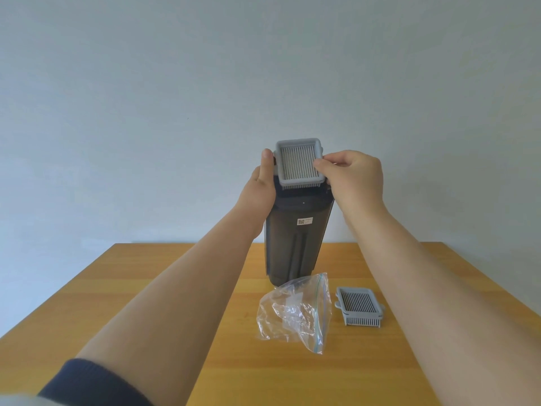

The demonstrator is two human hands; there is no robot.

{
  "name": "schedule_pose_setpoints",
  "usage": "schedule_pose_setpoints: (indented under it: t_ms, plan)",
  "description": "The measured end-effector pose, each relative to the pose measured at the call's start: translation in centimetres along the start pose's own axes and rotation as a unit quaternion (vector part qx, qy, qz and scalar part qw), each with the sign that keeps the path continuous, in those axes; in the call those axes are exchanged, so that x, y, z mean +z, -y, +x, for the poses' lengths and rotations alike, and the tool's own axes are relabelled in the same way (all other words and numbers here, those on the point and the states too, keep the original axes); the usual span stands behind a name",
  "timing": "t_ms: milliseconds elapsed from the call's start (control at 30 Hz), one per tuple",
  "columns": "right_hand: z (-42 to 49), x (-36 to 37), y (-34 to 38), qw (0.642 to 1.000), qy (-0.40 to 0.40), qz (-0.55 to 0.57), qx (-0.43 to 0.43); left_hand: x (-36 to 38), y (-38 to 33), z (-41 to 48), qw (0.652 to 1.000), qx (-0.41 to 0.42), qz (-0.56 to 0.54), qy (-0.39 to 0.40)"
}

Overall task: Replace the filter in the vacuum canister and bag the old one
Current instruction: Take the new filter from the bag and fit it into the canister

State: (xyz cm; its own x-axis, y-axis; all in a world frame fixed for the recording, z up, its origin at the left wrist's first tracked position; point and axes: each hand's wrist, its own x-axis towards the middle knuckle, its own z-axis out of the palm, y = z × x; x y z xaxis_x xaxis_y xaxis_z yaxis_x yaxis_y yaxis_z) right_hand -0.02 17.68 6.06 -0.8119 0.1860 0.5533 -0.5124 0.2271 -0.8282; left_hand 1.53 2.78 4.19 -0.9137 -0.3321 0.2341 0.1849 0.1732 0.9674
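A tall dark vacuum canister stands upright on the wooden table. A grey pleated filter sits tilted at its top opening, partly out of it. My left hand grips the canister's upper left side, thumb up beside the filter. My right hand pinches the filter's right edge. A second grey filter lies flat on the table to the right. A crumpled clear zip bag lies in front of the canister, between the two arms.
A plain pale wall rises right behind the table's far edge. Bare tabletop stretches to the left and right of the objects. My forearms reach across the middle of the table.
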Motion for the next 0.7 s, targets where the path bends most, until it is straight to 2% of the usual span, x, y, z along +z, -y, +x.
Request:
schedule_pose_setpoints:
  t_ms: [533,700]
  plan:
    - [-0.32,-0.3,-0.85,0.999,0.015,-0.03,-0.021,0.38,0.32,0.68,1.0,-0.008,-0.015,-0.026]
    - [-0.03,-0.38,-0.85,0.998,0.022,-0.057,-0.023,0.44,0.25,0.63,1.0,-0.003,-0.001,0.003]
